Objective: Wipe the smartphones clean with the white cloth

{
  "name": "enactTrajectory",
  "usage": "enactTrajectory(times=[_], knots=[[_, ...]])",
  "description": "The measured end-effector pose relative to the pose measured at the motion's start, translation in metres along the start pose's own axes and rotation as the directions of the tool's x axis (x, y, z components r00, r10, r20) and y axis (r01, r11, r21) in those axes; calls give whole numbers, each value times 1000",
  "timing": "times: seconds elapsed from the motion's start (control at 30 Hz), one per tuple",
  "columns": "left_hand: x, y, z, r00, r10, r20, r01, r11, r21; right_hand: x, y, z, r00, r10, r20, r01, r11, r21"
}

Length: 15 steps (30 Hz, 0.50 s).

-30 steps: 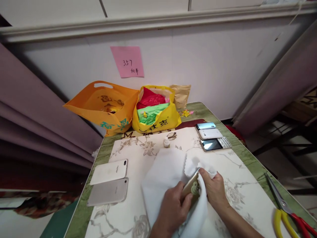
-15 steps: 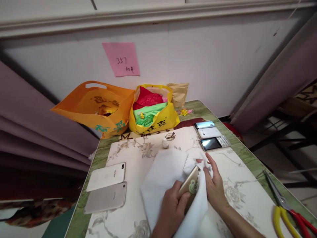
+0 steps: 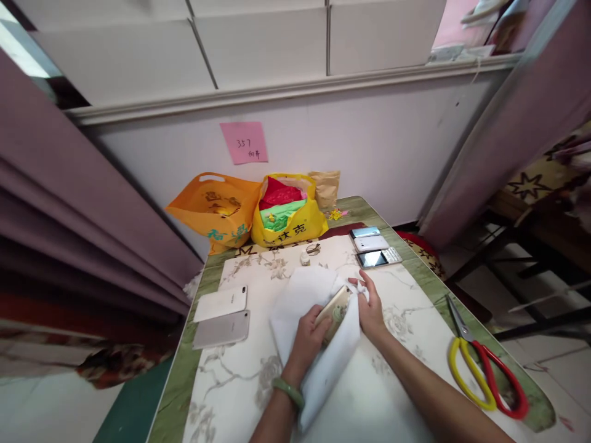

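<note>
My left hand (image 3: 313,329) grips a gold smartphone (image 3: 336,307) by its lower left side, tilted, its back toward me with a small green figure on it. A white cloth (image 3: 300,295) lies under the phone and folds up along its right side. At the phone's upper right end, my right hand (image 3: 369,304) has its fingers closed on a bunched part of this cloth. Two more smartphones lie face down to the left, a white phone (image 3: 221,303) and a silver phone (image 3: 221,330).
Scissors (image 3: 466,335) with yellow and red handles lie at the right edge. Back right are a keypad phone (image 3: 378,258) and two smartphones. A small white bottle (image 3: 305,258) stands mid-table. An orange bag (image 3: 194,212) and a yellow bag (image 3: 318,221) stand behind, beside a brown packet (image 3: 325,187).
The view has tilted up and drawn back, so more of the wall and both forearms show. My left hand still holds the phone; my right hand still works the cloth at its upper end.
</note>
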<state>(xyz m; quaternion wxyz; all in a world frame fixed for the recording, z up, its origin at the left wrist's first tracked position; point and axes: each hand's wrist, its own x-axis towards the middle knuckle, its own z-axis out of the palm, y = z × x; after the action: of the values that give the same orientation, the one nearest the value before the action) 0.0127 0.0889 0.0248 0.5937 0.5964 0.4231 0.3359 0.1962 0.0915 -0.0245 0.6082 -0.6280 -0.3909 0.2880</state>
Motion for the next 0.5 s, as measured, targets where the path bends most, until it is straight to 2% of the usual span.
enactTrajectory(times=[0.07, 0.13, 0.23, 0.37, 0.5], knots=[[-1, -5, 4, 996, -55, -70, 46, 991, -127, 0, 3, -1, 999, -32, 2, 32, 999, -31], [0, -10, 7, 966, -96, -241, 38, 972, -233, 0, 5, 0, 998, -59, 22, 61, 994, -88], [2, -15, 8, 939, -90, -332, 13, 974, -225, -3, 5, 1, 997, -71, 5, 71, 985, -159], [2, -20, 6, 932, -94, -351, 27, 981, -192, -12, -2, -4, 997, -57, -52, 47, 982, -184], [1, -21, 5, 959, -126, -255, 83, 981, -174, -19, -17, -32, 999, -17, -38, 6, 961, -275]])
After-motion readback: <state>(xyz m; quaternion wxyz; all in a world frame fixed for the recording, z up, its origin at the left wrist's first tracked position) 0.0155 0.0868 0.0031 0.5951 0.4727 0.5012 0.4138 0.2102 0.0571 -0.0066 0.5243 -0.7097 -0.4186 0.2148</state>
